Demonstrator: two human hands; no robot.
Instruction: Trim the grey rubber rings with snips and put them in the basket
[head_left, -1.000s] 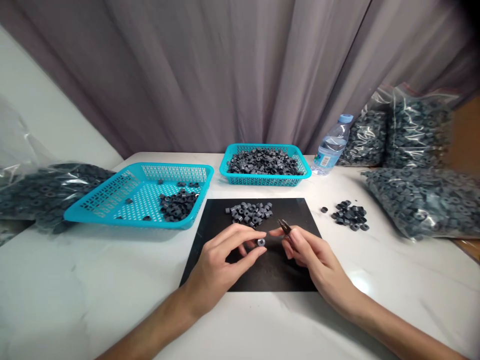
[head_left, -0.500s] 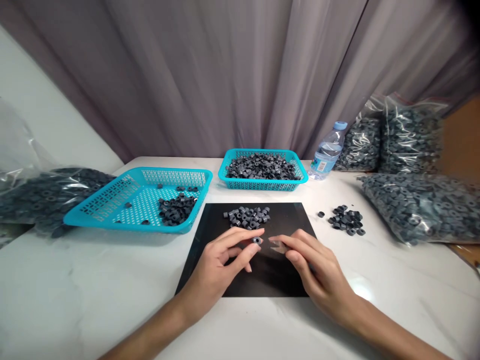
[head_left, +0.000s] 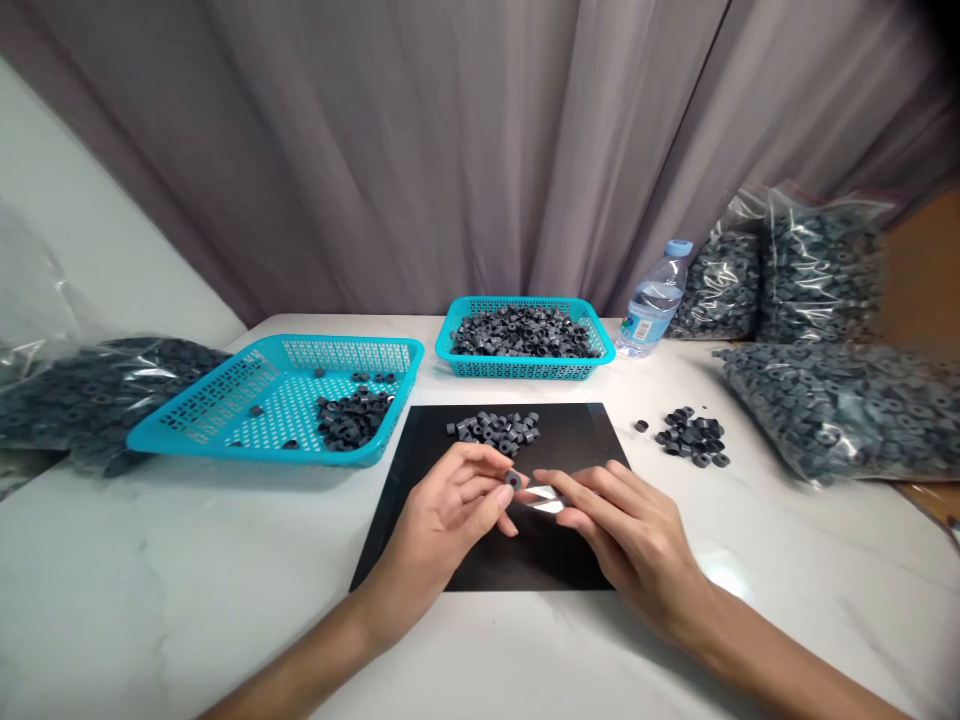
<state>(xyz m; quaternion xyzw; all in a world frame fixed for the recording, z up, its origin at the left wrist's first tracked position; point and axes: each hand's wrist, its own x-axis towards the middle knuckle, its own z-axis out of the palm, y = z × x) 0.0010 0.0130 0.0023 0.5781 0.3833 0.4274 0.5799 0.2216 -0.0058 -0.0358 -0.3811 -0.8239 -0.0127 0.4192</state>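
Note:
My left hand (head_left: pixel 450 505) pinches a small grey ring (head_left: pixel 514 479) between thumb and fingertips, just above the black mat (head_left: pixel 570 440). My right hand (head_left: pixel 626 530) is closed on shiny metal tweezers (head_left: pixel 544 498), whose tips point left and reach the ring. A small heap of the same grey rings (head_left: pixel 495 428) lies on the mat's far part, just beyond both hands.
A turquoise basket (head_left: pixel 225 400) with a few rings stands at the left, a fuller basket (head_left: pixel 525 340) at the back. A loose pile of rings (head_left: pixel 690 438), a water bottle (head_left: pixel 652 300) and clear bags of rings (head_left: pixel 825 400) lie right; another bag (head_left: pixel 82 390) lies left.
The right hand has turned the tweezers from pointing up to lying flat and brought their tips to the ring. The left hand stayed on the ring, curling a little.

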